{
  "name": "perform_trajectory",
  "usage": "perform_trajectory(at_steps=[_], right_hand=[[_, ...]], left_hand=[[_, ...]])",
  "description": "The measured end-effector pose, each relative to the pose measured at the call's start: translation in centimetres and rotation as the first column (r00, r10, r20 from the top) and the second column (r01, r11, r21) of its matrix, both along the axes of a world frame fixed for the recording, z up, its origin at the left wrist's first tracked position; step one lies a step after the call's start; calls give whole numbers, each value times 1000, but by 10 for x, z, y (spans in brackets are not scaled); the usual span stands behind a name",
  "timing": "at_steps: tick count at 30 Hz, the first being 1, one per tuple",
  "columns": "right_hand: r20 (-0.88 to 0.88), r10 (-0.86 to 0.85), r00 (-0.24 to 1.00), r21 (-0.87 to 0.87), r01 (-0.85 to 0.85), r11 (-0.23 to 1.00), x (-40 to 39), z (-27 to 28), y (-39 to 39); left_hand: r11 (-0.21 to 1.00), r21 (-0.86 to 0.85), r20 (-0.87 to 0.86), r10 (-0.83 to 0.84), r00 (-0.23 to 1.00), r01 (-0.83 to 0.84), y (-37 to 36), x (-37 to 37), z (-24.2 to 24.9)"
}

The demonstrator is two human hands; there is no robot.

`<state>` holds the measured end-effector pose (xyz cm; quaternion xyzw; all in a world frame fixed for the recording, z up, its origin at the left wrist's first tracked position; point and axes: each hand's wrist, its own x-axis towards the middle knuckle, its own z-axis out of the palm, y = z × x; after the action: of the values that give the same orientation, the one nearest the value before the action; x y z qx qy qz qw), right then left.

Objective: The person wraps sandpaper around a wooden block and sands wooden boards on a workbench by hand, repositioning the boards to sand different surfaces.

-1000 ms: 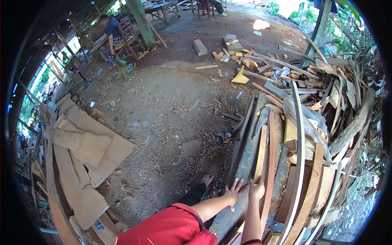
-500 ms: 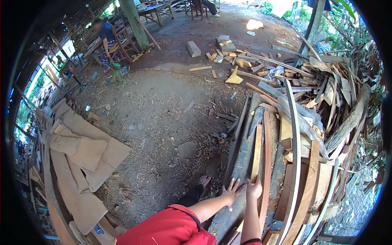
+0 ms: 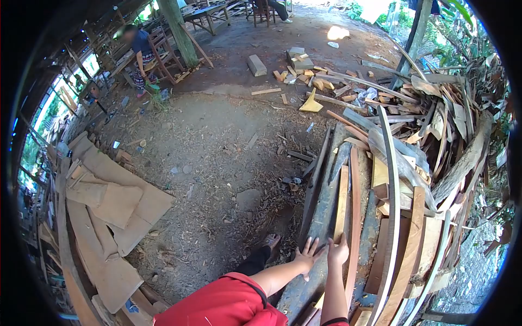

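Note:
My left hand (image 3: 309,256) lies with spread fingers on a long dark, weathered beam (image 3: 323,220). Close beside it, my right hand (image 3: 338,252) has its fingers closed around a narrow pale wooden strip (image 3: 341,201), which runs lengthwise along the beam. The strip passes under that hand, so part of it is hidden. A reddish wooden strip (image 3: 355,201) lies just to the right, nearly parallel to the pale one.
Long boards and a curved grey plank (image 3: 390,163) are stacked on my right. Scrap wood (image 3: 321,81) is strewn ahead. Flattened brown sheets (image 3: 119,204) lie on the left. A person (image 3: 142,54) sits by a wooden chair (image 3: 163,51) near a post (image 3: 179,32).

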<state>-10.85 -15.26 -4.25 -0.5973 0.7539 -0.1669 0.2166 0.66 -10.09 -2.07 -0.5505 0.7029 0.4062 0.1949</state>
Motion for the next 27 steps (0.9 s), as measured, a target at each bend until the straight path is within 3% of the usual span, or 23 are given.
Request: perform_trajectory(at_steps=[27], right_hand=[[-22, 34, 999, -84, -36, 996, -4, 4, -1]], left_hand=[[1000, 6, 9, 0, 1000, 0, 0, 0, 8]])
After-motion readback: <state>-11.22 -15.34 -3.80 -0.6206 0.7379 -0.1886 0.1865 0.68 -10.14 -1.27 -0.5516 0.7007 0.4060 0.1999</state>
